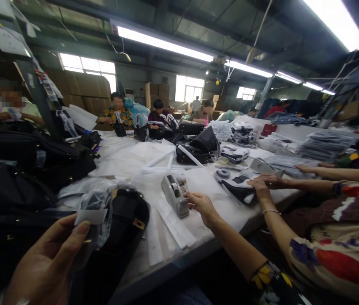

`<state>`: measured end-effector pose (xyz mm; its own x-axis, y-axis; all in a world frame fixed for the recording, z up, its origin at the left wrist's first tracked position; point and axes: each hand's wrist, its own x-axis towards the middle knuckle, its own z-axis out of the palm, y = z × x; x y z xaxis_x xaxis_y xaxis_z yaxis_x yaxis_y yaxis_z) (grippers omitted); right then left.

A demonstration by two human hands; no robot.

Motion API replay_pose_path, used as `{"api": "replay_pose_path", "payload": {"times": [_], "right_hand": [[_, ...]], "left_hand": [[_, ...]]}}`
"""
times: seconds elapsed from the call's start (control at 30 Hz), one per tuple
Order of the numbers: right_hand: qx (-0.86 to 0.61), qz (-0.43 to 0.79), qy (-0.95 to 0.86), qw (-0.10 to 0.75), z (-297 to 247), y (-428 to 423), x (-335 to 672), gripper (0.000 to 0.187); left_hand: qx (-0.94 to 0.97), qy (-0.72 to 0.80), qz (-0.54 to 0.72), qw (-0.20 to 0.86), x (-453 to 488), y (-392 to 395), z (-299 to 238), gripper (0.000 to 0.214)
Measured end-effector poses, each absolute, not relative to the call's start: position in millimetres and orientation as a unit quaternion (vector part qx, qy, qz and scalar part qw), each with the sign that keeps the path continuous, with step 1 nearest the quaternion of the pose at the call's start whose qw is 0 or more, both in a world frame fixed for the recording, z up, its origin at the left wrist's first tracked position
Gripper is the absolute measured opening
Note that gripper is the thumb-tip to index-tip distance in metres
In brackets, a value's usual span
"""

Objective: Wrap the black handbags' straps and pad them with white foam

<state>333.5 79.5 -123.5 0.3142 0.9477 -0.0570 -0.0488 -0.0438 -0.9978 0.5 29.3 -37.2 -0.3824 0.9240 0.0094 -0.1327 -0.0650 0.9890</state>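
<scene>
My left hand (49,262) is at the bottom left, closed on a clear plastic bag (98,207) with a dark item inside; the thumb presses on its white label (91,216). Below it a black handbag (125,224) with a gold clasp lies on the table. My right hand (202,205) reaches forward with its fingers apart and touches a grey tape dispenser (175,195). It holds nothing that I can see. White paper strips (175,224) lie beside the dispenser.
The white-covered table (205,178) runs ahead, with black bags (195,150) and packed stacks (325,144) on it. More black bags (40,161) pile up at the left. A co-worker's hands (262,184) at the right press on a dark item. Several people sit at the far end.
</scene>
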Motion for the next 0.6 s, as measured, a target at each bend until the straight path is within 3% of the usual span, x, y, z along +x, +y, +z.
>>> {"api": "replay_pose_path", "payload": {"times": [0.2, 0.33, 0.6], "right_hand": [[-0.598, 0.468, -0.333, 0.56, -168, 58, 335, 0.046], [-0.594, 0.448, -0.35, 0.568, -170, 54, 332, 0.042], [-0.391, 0.49, -0.552, 0.549, -55, 20, 252, 0.031]], "left_hand": [[0.352, 0.521, 0.633, 0.452, -1, 27, -37, 0.056], [0.361, 0.515, 0.619, 0.471, 0, 26, -35, 0.058], [0.454, 0.468, 0.6, 0.463, 8, 19, -33, 0.053]]}}
